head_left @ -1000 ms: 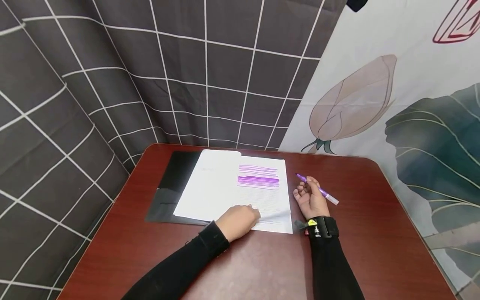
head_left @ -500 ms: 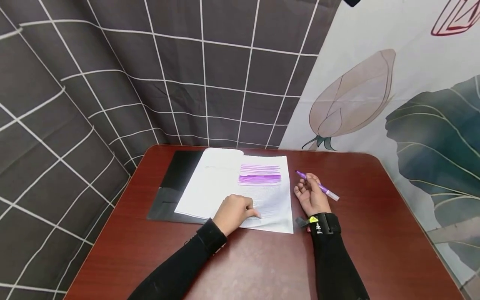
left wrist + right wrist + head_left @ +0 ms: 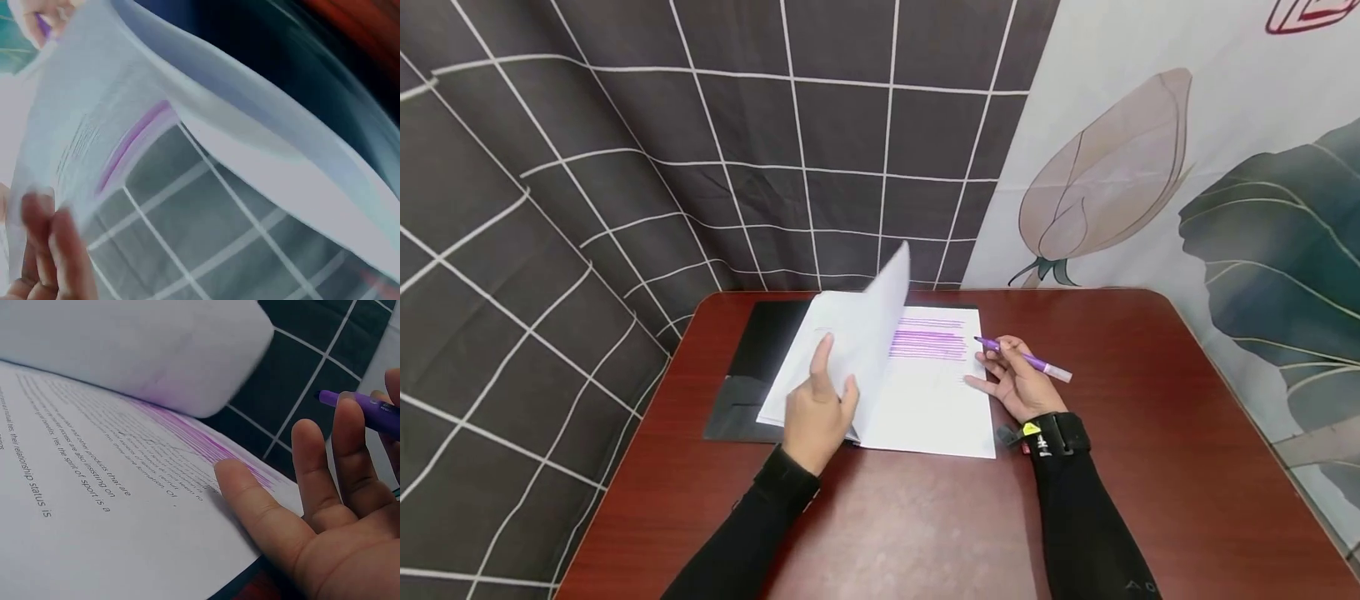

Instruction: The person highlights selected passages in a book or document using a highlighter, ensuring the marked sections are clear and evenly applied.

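Across the lower half of the frame spreads a reddish-brown table (image 3: 1150, 467), with a black folder (image 3: 758, 350) at center. On it lies a printed page (image 3: 932, 400) streaked with purple highlighting. The left hand (image 3: 815, 412) grips a lifted sheet (image 3: 868, 333), raised left of center. The right hand (image 3: 1017, 379), fingers loosely spread, holds a purple highlighter (image 3: 1022, 359) at the page's right edge

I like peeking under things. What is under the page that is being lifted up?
Under the lifted page lies another printed page with purple highlighted lines. The lifted sheet covers that page's left part.
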A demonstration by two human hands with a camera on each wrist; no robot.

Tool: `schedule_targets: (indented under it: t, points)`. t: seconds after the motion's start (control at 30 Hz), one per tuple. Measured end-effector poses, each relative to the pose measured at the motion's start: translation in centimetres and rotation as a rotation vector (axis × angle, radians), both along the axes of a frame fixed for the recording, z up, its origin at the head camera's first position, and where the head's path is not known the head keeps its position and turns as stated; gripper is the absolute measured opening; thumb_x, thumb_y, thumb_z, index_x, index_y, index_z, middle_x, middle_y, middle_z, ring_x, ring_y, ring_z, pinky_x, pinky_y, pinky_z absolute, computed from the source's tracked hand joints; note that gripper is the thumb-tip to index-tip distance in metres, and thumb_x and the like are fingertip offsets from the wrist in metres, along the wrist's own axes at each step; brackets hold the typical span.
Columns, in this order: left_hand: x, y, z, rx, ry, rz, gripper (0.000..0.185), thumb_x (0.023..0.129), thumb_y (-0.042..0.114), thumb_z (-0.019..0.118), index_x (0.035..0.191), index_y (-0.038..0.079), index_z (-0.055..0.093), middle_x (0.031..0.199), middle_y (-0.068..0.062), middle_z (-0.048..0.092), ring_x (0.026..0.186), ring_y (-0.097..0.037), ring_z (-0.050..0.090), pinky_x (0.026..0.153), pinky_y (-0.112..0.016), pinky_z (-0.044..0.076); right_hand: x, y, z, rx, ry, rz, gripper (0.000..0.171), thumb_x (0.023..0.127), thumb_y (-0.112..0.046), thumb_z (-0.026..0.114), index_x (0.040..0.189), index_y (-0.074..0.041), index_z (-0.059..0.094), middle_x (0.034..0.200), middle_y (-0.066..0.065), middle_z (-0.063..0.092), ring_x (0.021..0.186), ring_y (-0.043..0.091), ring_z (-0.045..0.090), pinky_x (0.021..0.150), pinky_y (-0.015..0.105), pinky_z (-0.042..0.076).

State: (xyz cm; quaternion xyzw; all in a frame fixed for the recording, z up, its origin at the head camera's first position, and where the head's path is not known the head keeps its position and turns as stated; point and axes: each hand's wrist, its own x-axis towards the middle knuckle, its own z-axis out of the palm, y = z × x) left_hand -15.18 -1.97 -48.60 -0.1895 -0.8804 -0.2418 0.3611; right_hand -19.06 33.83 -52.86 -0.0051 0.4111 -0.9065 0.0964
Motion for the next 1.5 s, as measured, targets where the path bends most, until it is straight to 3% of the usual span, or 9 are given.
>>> schedule_targets:
  t: [0.1,0.2,0.33,0.57,0.7,1.03,1.23,1.37,1.5]
  points:
    - [0.5,-1.9,-0.4,-0.07,0.038,0.073,0.069,0.093,0.004,0.088,0.155,0.015,0.06,0.056,-0.008,0.054,0.044,-0.016,0.039,0.044,-0.028,0.028,-0.2,0.0,0.2,0.012,0.007,0.006,0.024,0.122,-0.02,0.05,0.115,-0.022,0.073,0.108,0.003,0.074,0.12,0.019,0.074,0.103,0.057,0.068]
    - [0.9,-3.4,-0.7,-0.127,-0.037,0.136,0.041,0.094,0.006,0.087,0.133,0.015,0.082,0.055,-0.01,0.059,0.042,-0.021,0.044,0.042,-0.028,0.025,-0.4,0.0,0.3,0.009,0.008,0.001,0.023,0.122,-0.02,0.051,0.116,-0.02,0.073,0.107,0.004,0.075,0.119,0.02,0.075,0.103,0.057,0.068]
    - [1.2,-4.8,-1.1,-0.1,-0.267,0.18,0.021,0.098,0.008,0.081,0.117,0.012,0.089,0.07,-0.017,0.077,0.051,-0.032,0.063,0.043,-0.032,0.034,-0.5,0.0,0.2,-0.002,0.014,-0.002,0.022,0.121,-0.02,0.052,0.117,-0.018,0.073,0.108,0.005,0.077,0.117,0.021,0.076,0.103,0.056,0.068]
    - [0.9,-6.7,-1.0,0.219,-0.67,0.1,0.033,0.105,0.014,0.073,0.136,0.011,0.084,0.06,-0.008,0.069,0.052,-0.014,0.048,0.051,-0.03,0.035,-0.2,0.1,-0.3,-0.004,0.024,0.017,0.024,0.122,-0.019,0.049,0.117,-0.019,0.072,0.11,0.005,0.076,0.119,0.021,0.074,0.105,0.056,0.068]
    - [0.3,-7.4,-1.2,0.313,-0.685,0.094,0.031,0.108,0.014,0.073,0.137,0.01,0.083,0.071,-0.005,0.079,0.059,-0.009,0.063,0.062,-0.032,0.046,-0.1,0.3,-0.4,-0.013,0.012,0.008,0.024,0.122,-0.019,0.05,0.117,-0.019,0.073,0.111,0.005,0.076,0.118,0.021,0.074,0.105,0.057,0.067]
    - [-0.1,-9.3,-1.4,0.263,-0.861,0.127,0.047,0.107,0.019,0.072,0.153,0.014,0.073,0.072,-0.005,0.077,0.062,-0.013,0.068,0.064,-0.034,0.047,-0.4,-0.2,-0.4,-0.02,-0.011,-0.011,0.023,0.122,-0.019,0.053,0.114,-0.017,0.074,0.107,0.006,0.078,0.115,0.021,0.077,0.103,0.056,0.069]
    - [-0.1,-10.0,-1.3,0.406,-0.775,0.163,0.032,0.108,0.02,0.072,0.137,0.01,0.082,0.083,-0.012,0.081,0.07,-0.017,0.07,0.065,-0.031,0.049,-0.3,-0.3,-0.4,-0.02,-0.029,-0.025,0.023,0.121,-0.018,0.053,0.112,-0.017,0.074,0.104,0.007,0.079,0.112,0.021,0.078,0.102,0.055,0.069]
    - [-0.2,-10.8,-1.2,0.272,-0.715,0.237,0.026,0.108,0.018,0.074,0.131,0.009,0.082,0.099,-0.019,0.084,0.082,-0.03,0.075,0.069,-0.041,0.056,-0.3,-0.3,-0.4,-0.024,-0.04,-0.028,0.024,0.121,-0.019,0.053,0.112,-0.017,0.074,0.104,0.006,0.078,0.112,0.021,0.078,0.102,0.055,0.069]
    - [-0.2,-11.1,-1.2,0.048,-0.775,0.244,0.027,0.105,0.017,0.076,0.131,0.011,0.083,0.125,-0.023,0.084,0.102,-0.042,0.078,0.08,-0.062,0.061,-0.3,-0.2,-0.5,-0.036,-0.036,-0.037,0.025,0.122,-0.018,0.051,0.112,-0.016,0.074,0.103,0.007,0.078,0.112,0.022,0.079,0.101,0.055,0.069]
